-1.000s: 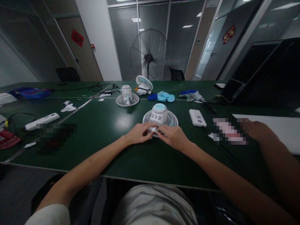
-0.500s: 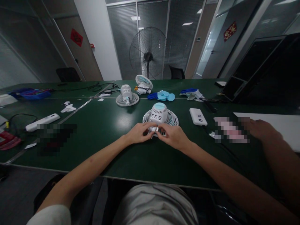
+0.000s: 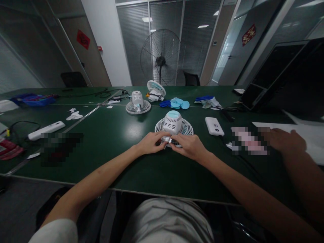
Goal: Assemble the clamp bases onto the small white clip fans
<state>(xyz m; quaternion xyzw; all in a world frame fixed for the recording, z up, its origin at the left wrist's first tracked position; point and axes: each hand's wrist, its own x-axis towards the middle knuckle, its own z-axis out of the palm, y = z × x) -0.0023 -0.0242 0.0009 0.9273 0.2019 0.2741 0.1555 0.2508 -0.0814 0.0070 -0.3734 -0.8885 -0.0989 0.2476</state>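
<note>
A small white fan lies grille-down on the green table before me, its vented motor housing with a light-blue cap pointing up. At the housing's near side is a small whitish piece; its exact kind is too small to make out. My left hand pinches this piece from the left between thumb and fingers. From the right, my right hand closes its thumb and fingertips on the same piece, over the grille's near edge. The fingers partly cover the piece and the grille.
Farther back lie a second fan, a third tilted fan, light-blue discs and blue gloves. A white power bank with a cable is to the right. Another person's hand rests near white sheets at far right.
My right hand's fingers have shifted slightly on the whitish piece, and my left hand stays almost still. The other person's hand at far right has moved a little.
</note>
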